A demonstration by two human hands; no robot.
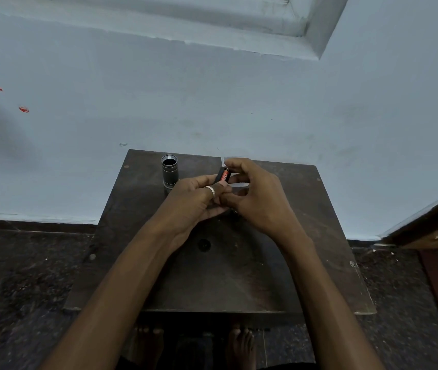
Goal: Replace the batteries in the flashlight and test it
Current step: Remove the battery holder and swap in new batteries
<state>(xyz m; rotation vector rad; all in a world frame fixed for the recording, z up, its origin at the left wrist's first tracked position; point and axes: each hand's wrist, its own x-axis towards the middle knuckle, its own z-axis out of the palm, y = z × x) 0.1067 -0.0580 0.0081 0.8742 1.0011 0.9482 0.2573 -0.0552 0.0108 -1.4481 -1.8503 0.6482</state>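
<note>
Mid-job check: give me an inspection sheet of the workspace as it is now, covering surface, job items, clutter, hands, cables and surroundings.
Surface: dark wooden table, scuffed and worn.
Job's things: flashlight body stands upright, open end up, at the table's far left; red and black battery is held above the table between both hands.
Clutter: small dark round spot on the table, too dim to identify.
Grippers: left hand, wearing a ring, grips the battery's lower end; right hand pinches its top.
Cables: nothing seen.
Surroundings: pale blue wall, dark speckled floor, wooden frame at right.
</note>
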